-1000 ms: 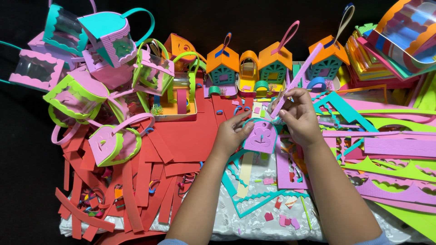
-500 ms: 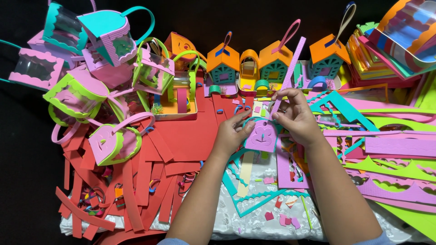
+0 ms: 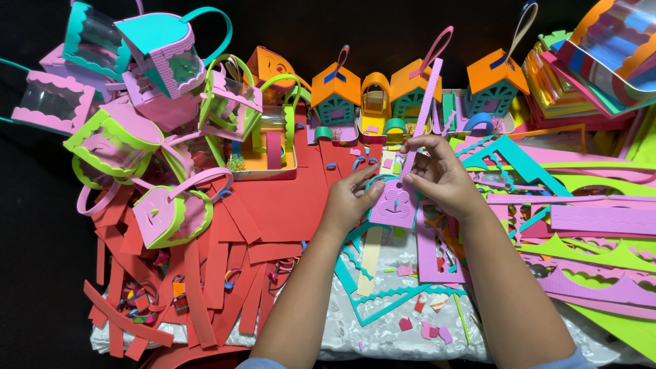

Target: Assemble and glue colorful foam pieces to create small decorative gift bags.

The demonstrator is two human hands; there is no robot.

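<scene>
My left hand (image 3: 348, 199) pinches the left edge of a small pink foam panel (image 3: 395, 204) with a cut-out window. My right hand (image 3: 441, 174) grips the same panel's right side and a long pink foam strip (image 3: 426, 102) that stands up from it, tilted to the right. Both hands hover above a white lace cloth (image 3: 383, 328) strewn with foam scraps. A teal scalloped frame (image 3: 383, 301) lies just below the panel.
Finished foam baskets (image 3: 164, 48) in pink, teal and green pile at the left. A row of little orange-roofed houses (image 3: 335, 92) lines the back. Red foam strips (image 3: 225, 273) cover the left, and pink and green scalloped sheets (image 3: 588, 246) lie at the right.
The long pink strip has swung more upright and shifted slightly left; my right hand's fingers have moved up along its base. The left hand stays on the panel.
</scene>
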